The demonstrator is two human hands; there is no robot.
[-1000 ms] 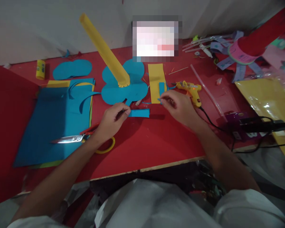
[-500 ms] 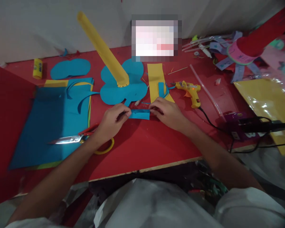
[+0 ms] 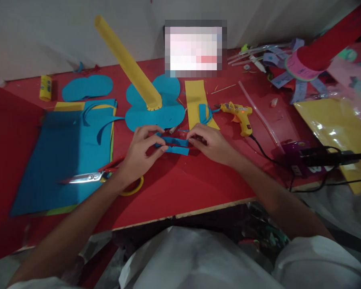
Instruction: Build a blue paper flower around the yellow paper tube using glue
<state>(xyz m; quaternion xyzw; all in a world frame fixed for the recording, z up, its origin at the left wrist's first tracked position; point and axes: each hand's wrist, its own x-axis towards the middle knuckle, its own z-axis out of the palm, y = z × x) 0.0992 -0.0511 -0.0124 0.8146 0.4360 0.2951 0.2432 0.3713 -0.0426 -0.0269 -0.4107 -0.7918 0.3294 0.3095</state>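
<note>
Two narrow blue paper strips lie one above the other between my hands. My left hand point(image 3: 142, 150) pinches the left end of the lower strip point(image 3: 178, 151) between thumb and finger, with its other fingers over the left end of the upper strip point(image 3: 176, 141). At the upper strip's right end, the thumb and fingertips of my right hand point(image 3: 210, 142) are closed on it. Just beyond stands a yellow paper tube point(image 3: 128, 60), tilted to the left, its fringed base on a blue petal-shaped paper point(image 3: 156, 116).
Scissors point(image 3: 92, 177) lie partly under my left forearm on blue sheets point(image 3: 57, 160). A yellow glue gun point(image 3: 237, 116), with its light on and its cord trailing right, rests beyond my right hand. A yellow paper piece point(image 3: 195, 92) and a glue stick point(image 3: 45, 87) are farther back.
The blue paper between my hands now shows as two separated strips instead of one wider piece. My left hand's fingers have spread across both; my right hand has barely moved.
</note>
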